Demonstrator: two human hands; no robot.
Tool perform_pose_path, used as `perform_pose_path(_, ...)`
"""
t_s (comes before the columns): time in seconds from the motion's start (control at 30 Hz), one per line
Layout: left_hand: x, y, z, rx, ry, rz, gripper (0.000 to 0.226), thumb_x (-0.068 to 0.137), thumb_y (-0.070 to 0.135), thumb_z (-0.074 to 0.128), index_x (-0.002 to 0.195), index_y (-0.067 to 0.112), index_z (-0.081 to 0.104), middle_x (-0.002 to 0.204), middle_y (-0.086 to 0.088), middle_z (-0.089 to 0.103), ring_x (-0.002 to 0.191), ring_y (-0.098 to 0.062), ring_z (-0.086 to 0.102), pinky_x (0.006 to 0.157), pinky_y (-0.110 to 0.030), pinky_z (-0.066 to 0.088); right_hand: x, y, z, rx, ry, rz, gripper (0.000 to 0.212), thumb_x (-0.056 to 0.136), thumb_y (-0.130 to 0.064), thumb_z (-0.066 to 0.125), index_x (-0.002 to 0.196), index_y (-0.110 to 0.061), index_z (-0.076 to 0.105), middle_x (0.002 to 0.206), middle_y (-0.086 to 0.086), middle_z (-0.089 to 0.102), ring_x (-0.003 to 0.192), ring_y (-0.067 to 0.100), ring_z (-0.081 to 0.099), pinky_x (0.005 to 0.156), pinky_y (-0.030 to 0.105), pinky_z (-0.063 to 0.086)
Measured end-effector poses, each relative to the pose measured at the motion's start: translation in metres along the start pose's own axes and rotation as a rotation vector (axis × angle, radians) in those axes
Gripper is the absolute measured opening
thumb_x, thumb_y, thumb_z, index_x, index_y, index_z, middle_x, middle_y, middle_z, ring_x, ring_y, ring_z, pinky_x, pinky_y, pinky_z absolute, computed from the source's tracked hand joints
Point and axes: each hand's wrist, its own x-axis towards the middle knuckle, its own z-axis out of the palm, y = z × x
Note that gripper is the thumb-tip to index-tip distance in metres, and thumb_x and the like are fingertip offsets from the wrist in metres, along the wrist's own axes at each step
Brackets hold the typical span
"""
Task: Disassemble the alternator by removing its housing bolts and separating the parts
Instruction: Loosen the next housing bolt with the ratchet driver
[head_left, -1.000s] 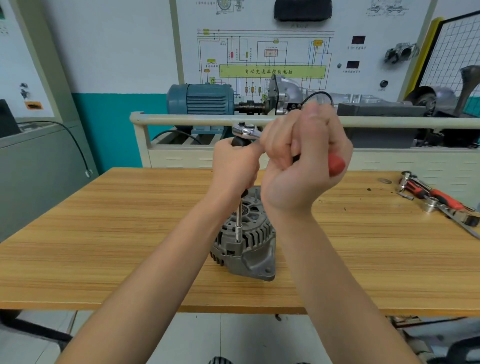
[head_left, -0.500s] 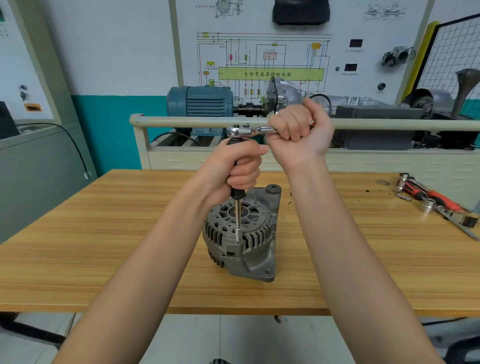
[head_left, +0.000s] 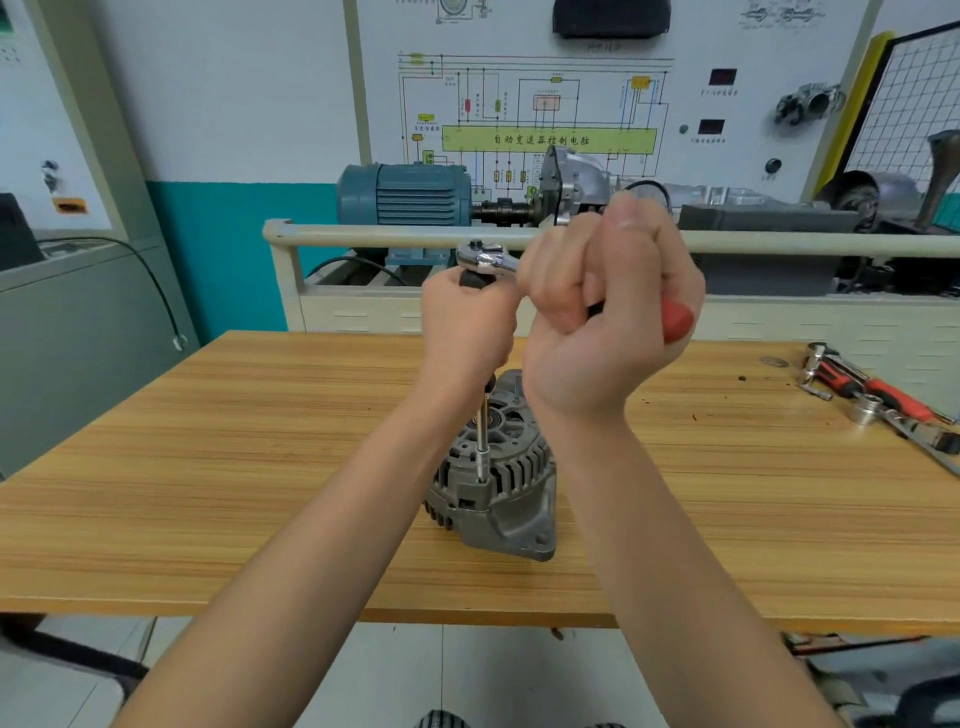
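Observation:
A grey alternator stands on the wooden table, partly hidden by my forearms. A thin steel extension bar rises from a bolt hole on its near housing edge to a chrome ratchet head. My left hand grips the black upper part of the extension just under the ratchet head. My right hand grips the ratchet's handle, whose red end sticks out to the right of my palm.
Loose wrenches, sockets and a red-handled tool lie at the table's right edge. Behind the table runs a cream rail with a blue motor and a training board behind it. A grey cabinet stands to the left.
My right hand has swung the ratchet handle back toward me and to the right, so its red end shows again. My left hand still holds the extension on the same bolt.

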Motion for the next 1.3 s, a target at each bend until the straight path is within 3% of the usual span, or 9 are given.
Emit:
perform_pose_path(0.3,0.009,0.010,-0.027,-0.089,-0.582,0.001,0.033,0.080,0.008,0.064,0.052,0.011,0.046,0.043,-0.003,0.040,0.038,-0.019,0.035,0.045,-0.024,0.033,0.042,0.010,-0.046,0.684,0.261,0.706,0.047,0.084,-0.014,0.038,0.037,-0.014,0.036,0.033,-0.006,0.018,0.032,0.009,0.010,0.036,0.020,0.018)
perform_pose_path(0.43,0.008,0.009,-0.019,-0.170,-0.623,-0.077,0.042,0.079,0.009,0.058,0.043,0.016,0.036,0.035,0.002,0.031,0.029,-0.012,0.026,0.038,-0.018,0.023,0.049,0.026,-0.053,0.855,0.376,0.859,0.049,0.084,-0.014,0.038,0.036,-0.012,0.033,0.034,-0.006,0.014,0.035,0.008,0.007,0.032,0.021,0.017)
perform_pose_path(0.6,0.009,0.006,-0.014,-0.166,-0.446,-0.108,0.058,0.090,0.000,0.052,0.041,0.022,0.029,0.035,0.005,0.023,0.028,-0.009,0.017,0.037,-0.017,0.013,0.044,0.014,-0.045,0.701,0.373,0.729,0.048,0.086,-0.014,0.037,0.038,-0.016,0.034,0.031,-0.004,0.023,0.029,0.009,0.013,0.035,0.020,0.016)
perform_pose_path(0.73,0.010,0.005,-0.004,-0.091,-0.184,-0.091,0.044,0.085,-0.007,0.053,0.054,0.018,0.033,0.039,0.005,0.025,0.033,-0.011,0.018,0.038,-0.017,0.016,0.026,0.001,-0.026,0.422,0.255,0.469,0.056,0.096,-0.011,0.030,0.041,-0.019,0.034,0.034,-0.006,0.023,0.034,0.010,0.011,0.039,0.021,0.017)
perform_pose_path(0.87,0.010,0.004,0.006,0.000,0.006,-0.036,0.040,0.083,-0.010,0.050,0.057,0.016,0.034,0.044,0.004,0.031,0.039,-0.009,0.022,0.041,-0.021,0.019,0.000,0.000,-0.003,-0.015,0.039,-0.003,0.032,0.086,-0.006,0.043,0.061,-0.025,0.042,0.044,-0.011,0.033,0.037,0.005,0.024,0.046,0.022,0.019)
perform_pose_path(0.97,0.009,0.001,0.003,0.038,0.003,0.006,0.041,0.085,-0.010,0.051,0.058,0.016,0.034,0.044,0.005,0.032,0.036,-0.004,0.024,0.039,-0.019,0.022,-0.008,0.000,0.003,-0.144,-0.037,-0.107,0.024,0.084,-0.009,0.041,0.067,-0.026,0.042,0.053,-0.012,0.039,0.041,0.004,0.028,0.050,0.023,0.023)
perform_pose_path(1.07,0.008,0.000,-0.012,-0.059,-0.188,0.009,0.038,0.081,-0.013,0.055,0.058,0.014,0.039,0.044,0.003,0.034,0.036,-0.009,0.028,0.039,-0.018,0.024,0.002,-0.001,-0.003,0.103,-0.017,0.067,0.036,0.082,-0.006,0.045,0.050,-0.023,0.042,0.040,-0.009,0.031,0.035,0.005,0.023,0.045,0.019,0.020)
perform_pose_path(1.17,0.012,0.000,-0.031,-0.184,-0.514,-0.020,0.039,0.083,-0.004,0.060,0.053,0.015,0.044,0.042,0.004,0.036,0.036,-0.011,0.032,0.040,-0.019,0.030,0.024,0.001,-0.020,0.362,0.108,0.429,0.055,0.093,-0.011,0.034,0.039,-0.020,0.038,0.033,-0.008,0.026,0.032,0.008,0.015,0.040,0.019,0.019)
perform_pose_path(1.3,0.013,-0.001,-0.033,-0.178,-0.719,-0.096,0.039,0.078,0.005,0.060,0.047,0.017,0.039,0.038,0.005,0.030,0.031,-0.008,0.028,0.038,-0.017,0.023,0.046,0.018,-0.045,0.725,0.340,0.779,0.050,0.087,-0.014,0.036,0.037,-0.015,0.034,0.029,-0.004,0.023,0.034,0.009,0.007,0.038,0.017,0.014)
